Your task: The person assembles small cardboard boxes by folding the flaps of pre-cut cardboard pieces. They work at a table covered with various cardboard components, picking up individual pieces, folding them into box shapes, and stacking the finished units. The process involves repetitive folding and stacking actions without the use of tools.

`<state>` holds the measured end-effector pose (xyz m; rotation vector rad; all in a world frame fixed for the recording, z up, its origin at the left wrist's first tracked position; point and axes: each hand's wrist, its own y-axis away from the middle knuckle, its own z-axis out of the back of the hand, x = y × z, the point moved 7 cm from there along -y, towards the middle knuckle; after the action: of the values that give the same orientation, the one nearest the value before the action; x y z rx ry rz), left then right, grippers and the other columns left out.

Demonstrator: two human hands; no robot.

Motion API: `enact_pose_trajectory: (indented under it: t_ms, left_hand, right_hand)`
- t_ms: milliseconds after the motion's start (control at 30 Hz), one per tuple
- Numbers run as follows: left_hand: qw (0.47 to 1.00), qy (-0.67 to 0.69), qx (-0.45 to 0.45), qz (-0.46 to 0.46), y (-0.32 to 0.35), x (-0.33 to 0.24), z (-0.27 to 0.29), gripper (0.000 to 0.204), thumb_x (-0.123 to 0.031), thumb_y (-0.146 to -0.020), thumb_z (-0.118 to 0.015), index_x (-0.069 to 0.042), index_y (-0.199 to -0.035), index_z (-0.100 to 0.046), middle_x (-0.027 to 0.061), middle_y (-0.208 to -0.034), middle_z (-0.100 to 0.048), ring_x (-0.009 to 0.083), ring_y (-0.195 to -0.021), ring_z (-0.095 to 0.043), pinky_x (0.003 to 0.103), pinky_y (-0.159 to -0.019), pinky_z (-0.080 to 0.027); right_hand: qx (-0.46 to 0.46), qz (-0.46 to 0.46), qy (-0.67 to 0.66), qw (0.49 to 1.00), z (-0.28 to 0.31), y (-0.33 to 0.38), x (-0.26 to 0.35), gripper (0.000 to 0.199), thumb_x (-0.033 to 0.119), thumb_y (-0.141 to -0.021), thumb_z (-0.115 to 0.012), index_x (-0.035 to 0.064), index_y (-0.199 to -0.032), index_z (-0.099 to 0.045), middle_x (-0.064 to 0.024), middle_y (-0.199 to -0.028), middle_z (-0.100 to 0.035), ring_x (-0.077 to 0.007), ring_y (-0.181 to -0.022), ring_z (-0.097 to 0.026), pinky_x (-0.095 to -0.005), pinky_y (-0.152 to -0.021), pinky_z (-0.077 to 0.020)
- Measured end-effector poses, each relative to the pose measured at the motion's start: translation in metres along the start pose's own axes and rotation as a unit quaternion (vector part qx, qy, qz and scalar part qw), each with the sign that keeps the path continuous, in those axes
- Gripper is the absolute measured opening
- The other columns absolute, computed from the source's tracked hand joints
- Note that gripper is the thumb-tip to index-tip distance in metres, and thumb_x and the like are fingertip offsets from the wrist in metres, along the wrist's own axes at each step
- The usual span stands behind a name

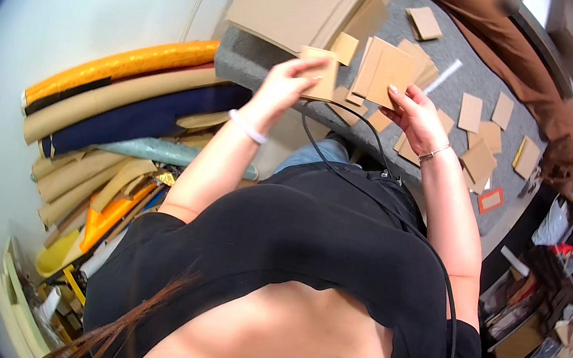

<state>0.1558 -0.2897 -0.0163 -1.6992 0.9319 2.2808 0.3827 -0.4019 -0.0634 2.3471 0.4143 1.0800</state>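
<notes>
My left hand (pixel 290 85), slightly smeared by motion, grips a small tan cardboard piece (pixel 325 83) near the table's left front edge. Between the thumb and fingers of my right hand (pixel 415 115) is the lower right corner of a flat cardboard square (pixel 391 74). A second board shows behind that square's left side; whether it is held too, I cannot tell. Loose cardboard pieces (pixel 479 160) are scattered on the grey table (pixel 463 39) to the right of my right hand, some overlapping. A small yellowish card (pixel 344 48) lies just beyond my left hand.
Large stacked cardboard sheets (pixel 283 1) cover the table's far left. Rolls of material (pixel 132 74) are piled at left by the wall. Brown cloth (pixel 513 50) drapes along the far right edge. Scraps (pixel 551 293) heap up at lower right. A black cable (pixel 374 134) loops before my body.
</notes>
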Motion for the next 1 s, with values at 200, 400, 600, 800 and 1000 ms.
enact_pose_trajectory:
  t_ms: [200, 400, 600, 800, 1000]
  left_hand:
    - [0.948, 0.270, -0.014, 0.169, -0.011, 0.001, -0.007, 0.032, -0.025, -0.096, -0.064, 0.004, -0.108, -0.068, 0.0093, -0.100, -0.071, 0.0135, -0.084, -0.069, 0.027, -0.074, -0.056]
    - [0.957, 0.233, -0.054, 0.165, -0.028, 0.036, 0.035, 0.033, -0.023, -0.089, -0.075, 0.004, -0.108, -0.068, 0.0080, -0.097, -0.071, 0.0140, -0.083, -0.068, 0.028, -0.072, -0.057]
    - [0.946, 0.216, -0.043, 0.237, -0.026, 0.056, 0.089, 0.034, -0.026, -0.092, -0.071, 0.001, -0.112, -0.065, 0.0081, -0.099, -0.071, 0.0153, -0.086, -0.070, 0.030, -0.077, -0.058]
    - [0.951, 0.197, -0.042, 0.233, -0.025, 0.067, 0.117, 0.034, -0.024, -0.092, -0.071, 0.002, -0.114, -0.066, 0.0094, -0.102, -0.072, 0.0152, -0.088, -0.070, 0.030, -0.077, -0.058]
    - [0.961, 0.172, 0.044, 0.212, -0.032, 0.046, 0.100, 0.041, -0.027, -0.091, -0.073, 0.004, -0.117, -0.065, 0.0080, -0.100, -0.071, 0.0127, -0.088, -0.068, 0.027, -0.077, -0.056]
  right_hand:
    - [-0.011, -0.019, 0.149, 0.989, -0.049, -0.057, -0.002, 0.030, 0.023, -0.094, -0.069, 0.0036, -0.116, -0.064, 0.0015, -0.099, -0.066, -0.0088, -0.091, -0.061, -0.0257, -0.085, -0.0496]
    - [-0.032, 0.041, 0.234, 0.971, -0.063, -0.112, -0.013, 0.038, 0.032, -0.094, -0.068, -0.0006, -0.112, -0.067, -0.0033, -0.095, -0.070, -0.0101, -0.086, -0.063, -0.0257, -0.080, -0.0504]
    - [-0.001, 0.136, 0.728, 0.672, 0.010, -0.157, -0.104, 0.069, 0.024, -0.072, -0.082, 0.0061, -0.132, -0.052, -0.0171, -0.130, -0.054, -0.0362, -0.120, -0.054, -0.0425, -0.103, -0.0452]
    - [-0.098, 0.145, 0.673, 0.719, 0.015, -0.151, -0.119, 0.077, 0.020, -0.068, -0.085, 0.0063, -0.135, -0.050, -0.0177, -0.131, -0.050, -0.0363, -0.122, -0.050, -0.0429, -0.105, -0.0430]
    - [-0.068, 0.388, 0.555, 0.733, -0.132, -0.062, 0.015, 0.076, 0.024, -0.065, -0.090, 0.0075, -0.132, -0.056, -0.0149, -0.129, -0.051, -0.0316, -0.121, -0.052, -0.0409, -0.103, -0.0454]
